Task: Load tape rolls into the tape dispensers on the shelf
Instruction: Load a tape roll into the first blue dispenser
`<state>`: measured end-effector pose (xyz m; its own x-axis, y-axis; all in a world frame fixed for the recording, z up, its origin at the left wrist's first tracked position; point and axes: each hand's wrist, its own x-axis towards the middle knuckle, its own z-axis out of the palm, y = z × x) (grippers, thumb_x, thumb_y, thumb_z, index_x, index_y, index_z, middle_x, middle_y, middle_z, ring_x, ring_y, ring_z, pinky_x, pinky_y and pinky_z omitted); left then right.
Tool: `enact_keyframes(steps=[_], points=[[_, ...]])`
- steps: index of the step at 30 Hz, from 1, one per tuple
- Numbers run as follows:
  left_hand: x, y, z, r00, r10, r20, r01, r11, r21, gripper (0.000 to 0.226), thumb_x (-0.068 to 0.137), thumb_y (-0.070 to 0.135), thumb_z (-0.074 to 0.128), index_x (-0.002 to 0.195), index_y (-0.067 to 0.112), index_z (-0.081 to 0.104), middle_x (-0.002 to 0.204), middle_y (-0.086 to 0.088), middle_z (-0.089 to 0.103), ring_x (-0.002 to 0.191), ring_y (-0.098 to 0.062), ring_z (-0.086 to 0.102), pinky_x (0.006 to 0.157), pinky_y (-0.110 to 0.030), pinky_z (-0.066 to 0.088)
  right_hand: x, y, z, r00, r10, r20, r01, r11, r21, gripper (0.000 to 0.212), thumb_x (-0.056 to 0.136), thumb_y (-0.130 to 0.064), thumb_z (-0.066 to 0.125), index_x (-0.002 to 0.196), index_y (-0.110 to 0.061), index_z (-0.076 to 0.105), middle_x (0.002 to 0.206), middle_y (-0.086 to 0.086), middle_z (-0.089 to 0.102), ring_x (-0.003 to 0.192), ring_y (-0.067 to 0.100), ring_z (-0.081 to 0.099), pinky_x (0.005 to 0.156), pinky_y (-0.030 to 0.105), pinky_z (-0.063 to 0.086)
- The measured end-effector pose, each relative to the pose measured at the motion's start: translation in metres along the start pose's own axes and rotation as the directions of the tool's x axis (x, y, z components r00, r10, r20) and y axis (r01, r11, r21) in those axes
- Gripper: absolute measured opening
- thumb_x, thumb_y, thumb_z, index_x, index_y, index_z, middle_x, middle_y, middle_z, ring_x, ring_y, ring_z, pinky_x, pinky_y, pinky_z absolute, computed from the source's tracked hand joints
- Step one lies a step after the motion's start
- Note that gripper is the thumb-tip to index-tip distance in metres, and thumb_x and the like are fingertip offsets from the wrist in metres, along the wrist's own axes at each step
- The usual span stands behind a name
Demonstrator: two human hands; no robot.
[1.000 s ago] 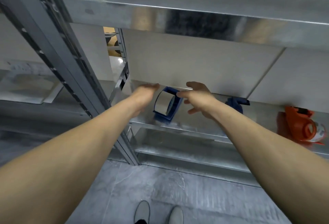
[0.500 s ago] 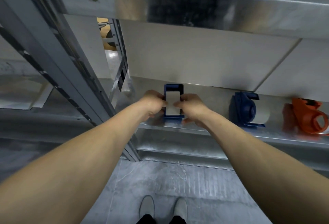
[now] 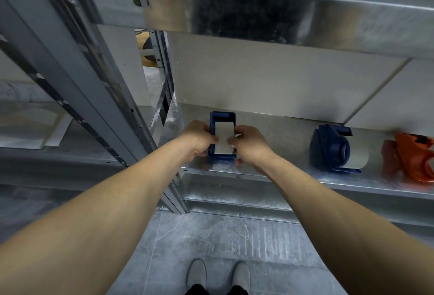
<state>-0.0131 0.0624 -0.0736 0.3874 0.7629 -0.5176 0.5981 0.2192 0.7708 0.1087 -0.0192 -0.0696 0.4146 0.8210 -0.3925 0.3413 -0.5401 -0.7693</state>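
A blue tape dispenser [image 3: 222, 118] stands on the metal shelf [image 3: 288, 175], end-on to me, with a pale tape roll [image 3: 224, 136] seated in it. My left hand [image 3: 198, 138] grips the dispenser and roll from the left. From the right, my right hand [image 3: 249, 145] pinches the roll's edge with thumb and fingers. Farther right on the same shelf lie a second blue dispenser [image 3: 328, 151] with a pale roll [image 3: 357, 157] in it and an orange dispenser [image 3: 413, 158], partly cut off by the frame edge.
An upper shelf beam [image 3: 258, 20] hangs close overhead. A slanted grey upright post [image 3: 77, 78] runs down the left. A lower shelf [image 3: 234, 198] sits below, then the concrete floor [image 3: 211, 236] with my shoes [image 3: 218, 276].
One second ago the dispenser sat turned sideways between my open hands. Since then it has been turned end-on and both hands have closed on it and the roll; they have barely moved in the last half second.
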Motion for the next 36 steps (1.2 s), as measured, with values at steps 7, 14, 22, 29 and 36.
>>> enact_keyframes(steps=[7, 14, 22, 29, 36], points=[[0.007, -0.002, -0.001, 1.000, -0.008, 0.021, 0.009, 0.999, -0.040, 0.020, 0.086, 0.016, 0.073, 0.100, 0.006, 0.063, 0.104, -0.013, 0.067, 0.100, -0.029, 0.064, 0.072, -0.034, 0.057, 0.001, -0.001, -0.007, 1.000, 0.020, 0.006, -0.020, 0.999, -0.033, 0.013, 0.095, -0.014, 0.056, 0.101, -0.006, 0.064, 0.090, 0.015, 0.068, 0.084, 0.039, 0.069, 0.066, 0.051, 0.062], [0.008, -0.001, -0.001, 1.000, -0.012, 0.028, 0.013, 0.999, -0.047, 0.021, 0.085, 0.016, 0.074, 0.100, 0.007, 0.062, 0.103, -0.013, 0.068, 0.099, -0.029, 0.064, 0.078, -0.039, 0.059, 0.001, 0.001, -0.010, 0.999, 0.029, 0.016, -0.029, 0.999, -0.024, 0.014, 0.096, -0.014, 0.055, 0.105, -0.008, 0.063, 0.095, 0.014, 0.068, 0.087, 0.038, 0.069, 0.066, 0.048, 0.061], [0.006, -0.002, -0.001, 1.000, 0.012, 0.027, -0.010, 0.996, -0.089, 0.010, 0.088, 0.013, 0.069, 0.094, 0.013, 0.061, 0.094, -0.008, 0.068, 0.094, -0.026, 0.064, 0.074, -0.036, 0.055, 0.005, 0.008, -0.001, 0.993, -0.081, 0.081, 0.082, 0.996, -0.016, 0.025, 0.092, -0.016, 0.063, 0.117, -0.021, 0.063, 0.094, -0.002, 0.068, 0.089, 0.025, 0.066, 0.084, 0.041, 0.058], [0.004, 0.011, -0.009, 0.998, 0.028, 0.054, -0.024, 0.998, -0.063, 0.009, 0.092, 0.012, 0.064, 0.100, 0.008, 0.062, 0.091, -0.009, 0.068, 0.089, -0.027, 0.065, 0.072, -0.037, 0.057, 0.013, 0.025, 0.007, 0.995, -0.051, 0.081, 0.066, 0.978, -0.198, 0.050, 0.083, -0.012, 0.070, 0.130, -0.016, 0.054, 0.112, 0.004, 0.071, 0.101, 0.026, 0.067, 0.089, 0.034, 0.056], [0.003, 0.043, -0.030, 0.995, -0.057, 0.087, 0.079, 0.957, -0.278, 0.016, 0.093, 0.020, 0.064, 0.099, 0.005, 0.061, 0.088, -0.011, 0.067, 0.076, -0.024, 0.067, 0.057, -0.033, 0.055, 0.007, 0.032, 0.013, 0.997, -0.014, 0.081, 0.037, 0.954, -0.298, 0.072, 0.086, -0.011, 0.064, 0.152, -0.012, 0.033, 0.109, 0.006, 0.073, 0.100, 0.028, 0.067, 0.090, 0.039, 0.056]])
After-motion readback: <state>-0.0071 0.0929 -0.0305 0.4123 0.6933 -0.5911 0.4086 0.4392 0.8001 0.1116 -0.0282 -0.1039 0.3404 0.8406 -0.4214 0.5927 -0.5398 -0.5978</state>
